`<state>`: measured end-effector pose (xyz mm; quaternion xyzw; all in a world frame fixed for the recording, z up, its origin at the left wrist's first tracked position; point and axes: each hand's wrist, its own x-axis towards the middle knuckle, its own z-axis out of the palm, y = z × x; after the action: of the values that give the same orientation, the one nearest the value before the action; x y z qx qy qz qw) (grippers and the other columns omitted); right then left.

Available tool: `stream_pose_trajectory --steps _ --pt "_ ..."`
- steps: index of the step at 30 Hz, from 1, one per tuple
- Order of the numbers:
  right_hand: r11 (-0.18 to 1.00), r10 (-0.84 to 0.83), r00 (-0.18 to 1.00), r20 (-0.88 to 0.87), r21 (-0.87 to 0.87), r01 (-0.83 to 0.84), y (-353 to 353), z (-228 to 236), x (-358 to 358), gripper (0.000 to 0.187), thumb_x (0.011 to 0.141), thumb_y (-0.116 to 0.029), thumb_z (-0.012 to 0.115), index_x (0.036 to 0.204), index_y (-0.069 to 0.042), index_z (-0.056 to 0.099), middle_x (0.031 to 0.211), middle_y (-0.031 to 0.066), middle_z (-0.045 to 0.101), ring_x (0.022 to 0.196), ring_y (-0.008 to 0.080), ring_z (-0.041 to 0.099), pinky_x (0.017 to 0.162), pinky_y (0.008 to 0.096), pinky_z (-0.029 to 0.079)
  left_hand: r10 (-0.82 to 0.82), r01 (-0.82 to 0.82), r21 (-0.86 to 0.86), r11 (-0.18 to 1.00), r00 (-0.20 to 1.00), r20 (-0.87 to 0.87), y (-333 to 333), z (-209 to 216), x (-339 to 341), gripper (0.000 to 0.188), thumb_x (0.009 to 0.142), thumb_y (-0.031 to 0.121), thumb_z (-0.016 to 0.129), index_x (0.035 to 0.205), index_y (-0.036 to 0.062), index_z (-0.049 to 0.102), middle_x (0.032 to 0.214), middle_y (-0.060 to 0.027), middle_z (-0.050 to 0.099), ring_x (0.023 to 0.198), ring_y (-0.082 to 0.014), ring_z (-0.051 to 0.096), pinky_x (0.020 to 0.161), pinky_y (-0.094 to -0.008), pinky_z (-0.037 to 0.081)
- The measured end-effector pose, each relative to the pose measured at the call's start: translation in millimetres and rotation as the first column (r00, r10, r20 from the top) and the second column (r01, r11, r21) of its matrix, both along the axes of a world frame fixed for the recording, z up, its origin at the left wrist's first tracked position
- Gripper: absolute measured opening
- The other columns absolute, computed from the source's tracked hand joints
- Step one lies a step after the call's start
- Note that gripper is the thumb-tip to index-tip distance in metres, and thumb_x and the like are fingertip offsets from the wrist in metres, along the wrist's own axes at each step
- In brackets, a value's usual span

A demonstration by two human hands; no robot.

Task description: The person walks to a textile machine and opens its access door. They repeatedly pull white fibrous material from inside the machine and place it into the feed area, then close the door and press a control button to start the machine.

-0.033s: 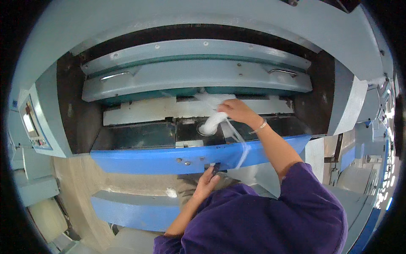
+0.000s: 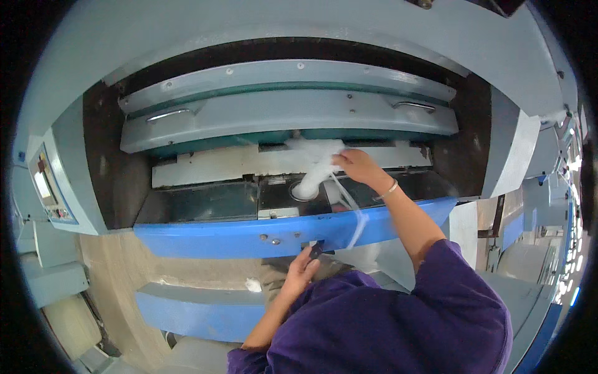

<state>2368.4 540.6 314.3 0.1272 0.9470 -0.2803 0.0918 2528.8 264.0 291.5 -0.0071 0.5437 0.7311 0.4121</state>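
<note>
A loose web of white fibre [image 2: 314,153] spreads below the green gap in the machine. It narrows into a thick fluffy rope that goes down into a round hole [image 2: 303,191] in the dark deck. My right hand [image 2: 360,167] is at the right side of the web, its fingers closed on the edge of the fibre. A thin white strand [image 2: 357,230] trails from the rope over the blue front edge [image 2: 205,240]. Lower down, my left hand [image 2: 302,272] grips a small black handle [image 2: 317,250] just under that edge; its fingertips are partly hidden.
Above the web lies a grey cover [image 2: 289,109] with two metal handles. A control panel with a screen [image 2: 45,187] stands at the left. Below the front edge, a blue and grey machine part [image 2: 199,305] stands near the floor. More machines line the right side.
My right hand has shifted slightly right, and the white web now shows wider and fuller beside it. The rope into the hole stands straighter. My left hand stays on the black handle.
</note>
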Motion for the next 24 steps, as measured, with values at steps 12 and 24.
stream_pose_trajectory --steps 12,24 --pt "0.880 0.067 0.949 -0.307 -0.431 -0.201 -42.2 21.1 131.6 0.014 0.086 -0.019 0.061 0.084 -0.006 0.055 0.074 0.0116 0.060 0.070 0.0311 0.060 0.062 0.0386 0.048 0.382 -0.437 -0.018 0.899 0.803 -0.458 -10.9 41.9 -111.4 0.024 0.092 0.017 0.057 0.107 -0.0013 0.059 0.095 -0.0023 0.059 0.088 -0.0088 0.053 0.080 -0.0237 0.043" --pt "0.808 0.171 0.940 -0.296 -0.503 -0.306 -71.1 59.8 184.0 0.013 0.084 -0.017 0.065 0.086 -0.006 0.059 0.079 0.0105 0.062 0.072 0.0309 0.061 0.062 0.0372 0.047 -0.405 -0.338 -0.556 0.759 0.423 -0.811 24.8 24.6 -153.1 0.034 0.087 0.016 0.055 0.114 -0.0055 0.055 0.117 -0.0262 0.055 0.107 -0.0402 0.054 0.092 -0.0422 0.044"
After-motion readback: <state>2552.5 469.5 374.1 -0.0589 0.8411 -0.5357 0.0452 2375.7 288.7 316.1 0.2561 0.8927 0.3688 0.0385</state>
